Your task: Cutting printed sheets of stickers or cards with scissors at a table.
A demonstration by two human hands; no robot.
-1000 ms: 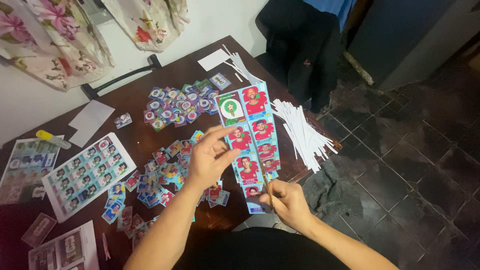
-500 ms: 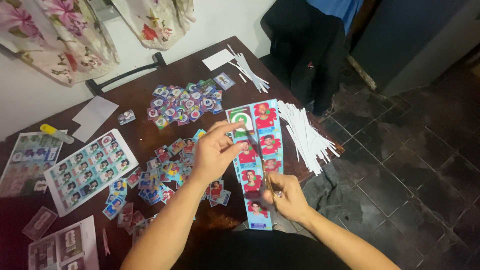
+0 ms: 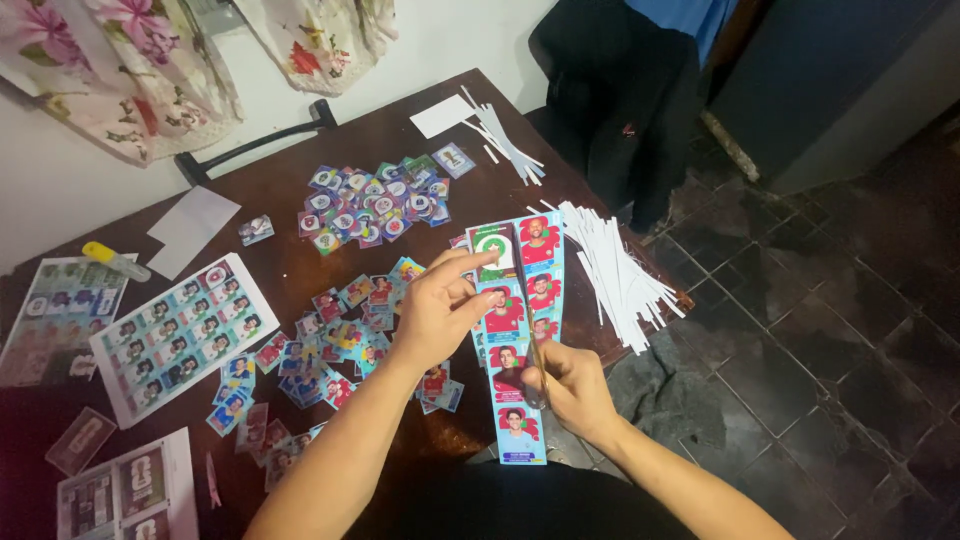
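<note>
My left hand (image 3: 438,312) pinches the left edge of a long sticker strip (image 3: 541,246), two columns of portrait stickers, held above the dark wooden table (image 3: 290,275). My right hand (image 3: 578,392) grips scissors (image 3: 533,345). Their thin blades run up the middle of the strip, between the two columns. The strip's lower end (image 3: 518,440) hangs over the table's near edge, by my right wrist.
Loose cut stickers (image 3: 335,335) lie left of my hands, and a second pile (image 3: 375,205) sits farther back. White paper offcuts (image 3: 612,272) are heaped at the right edge. Uncut sheets (image 3: 180,330) and a yellow-capped tube (image 3: 115,262) lie left. A dark-draped chair (image 3: 620,100) stands behind.
The strip has come down toward me. My right hand has closed in on it, and the scissors now run along its middle.
</note>
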